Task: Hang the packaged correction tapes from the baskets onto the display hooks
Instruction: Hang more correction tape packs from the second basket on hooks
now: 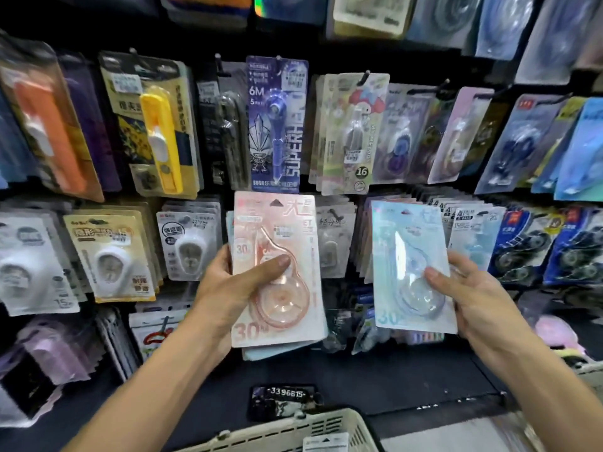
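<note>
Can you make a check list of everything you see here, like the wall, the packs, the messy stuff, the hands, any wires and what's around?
Surface: dark display wall with hooks, packed with hanging packs.
Job's things: pink pack atop a small stack in the left hand; blue pack in the right hand; white basket below.
Clutter: dark numbered tag on the ledge.
Grippers: left hand grips the stack; right hand grips the blue pack.
Cables: nothing seen.
Surroundings: purple pack hanging above.

Packages (276, 122) on display hooks (366, 76)
</note>
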{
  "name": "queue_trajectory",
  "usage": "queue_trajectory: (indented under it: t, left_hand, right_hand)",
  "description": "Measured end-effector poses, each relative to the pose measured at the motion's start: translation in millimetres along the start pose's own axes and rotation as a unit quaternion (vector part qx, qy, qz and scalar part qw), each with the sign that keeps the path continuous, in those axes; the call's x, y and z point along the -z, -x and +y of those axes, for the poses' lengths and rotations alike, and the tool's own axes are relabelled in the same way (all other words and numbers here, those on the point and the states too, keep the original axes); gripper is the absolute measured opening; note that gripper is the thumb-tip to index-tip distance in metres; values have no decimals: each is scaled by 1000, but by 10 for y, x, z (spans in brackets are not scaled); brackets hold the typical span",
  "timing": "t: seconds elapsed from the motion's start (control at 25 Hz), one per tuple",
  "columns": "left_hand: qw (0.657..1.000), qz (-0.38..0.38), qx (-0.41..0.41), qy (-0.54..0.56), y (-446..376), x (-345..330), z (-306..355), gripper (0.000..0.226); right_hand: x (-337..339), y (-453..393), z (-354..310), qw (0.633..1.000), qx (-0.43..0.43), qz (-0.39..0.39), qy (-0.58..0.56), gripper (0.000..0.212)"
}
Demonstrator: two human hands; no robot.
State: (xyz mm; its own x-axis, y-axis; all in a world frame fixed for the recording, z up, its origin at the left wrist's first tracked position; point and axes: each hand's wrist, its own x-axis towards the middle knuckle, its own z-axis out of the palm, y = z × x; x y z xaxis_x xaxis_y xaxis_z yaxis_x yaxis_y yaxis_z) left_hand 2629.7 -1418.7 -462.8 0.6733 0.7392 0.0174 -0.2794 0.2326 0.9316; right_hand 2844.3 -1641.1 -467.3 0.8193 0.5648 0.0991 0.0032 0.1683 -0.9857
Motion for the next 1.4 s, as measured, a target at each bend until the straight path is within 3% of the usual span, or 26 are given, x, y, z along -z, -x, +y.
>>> queue_trajectory:
  t: [0.32, 0.48, 0.56, 0.64, 0.72, 0.8, 0.84, 0.92, 1.0, 1.08, 1.24, 1.4]
  left_hand:
    - [1000, -3, 7, 8, -98, -254, -278, 78]
    - [1000, -13, 14, -5, -76, -307, -343, 80]
    - [1000, -14, 14, -6, -63, -304, -351, 79]
    - [1000, -12, 19, -3, -54, -290, -356, 77]
    - [1000, -7, 25, -2, -47, -278, -371, 78]
    - [1000, -1, 28, -2, -38, -303, -390, 79]
    - [1000, 2, 27, -2, -31, -323, -402, 80]
    - [1000, 7, 24, 1, -27, -364, -429, 78]
    - [999, 6, 28, 18, -37, -390, -432, 76]
    - [998, -12, 44, 41, -47, -382, -419, 77]
    - [992, -70, 69, 76, -45, -333, -364, 64]
    - [994, -43, 63, 73, -58, -254, -358, 55]
  right_hand:
    - [267, -322, 141, 980, 81, 143, 114, 27]
    - [295, -381, 120, 971, 73, 186, 130, 12]
    - [257, -377, 134, 963, 70, 206, 160, 16]
    - [213, -408, 149, 968, 44, 174, 175, 17]
    - [116, -387, 160, 964, -5, 109, 244, 41]
    - [-41, -281, 165, 933, -5, 83, 349, 62]
    - [-169, -196, 163, 937, 19, 44, 347, 63]
    - [-494, 38, 181, 971, 12, -105, 213, 57]
    - [-745, 189, 269, 963, 14, -186, 192, 66]
    - [-858, 195, 352, 974, 44, -146, 166, 67]
    - [-799, 89, 302, 996, -30, -71, -50, 57]
    - [-530, -33, 95, 996, -14, 25, -85, 60]
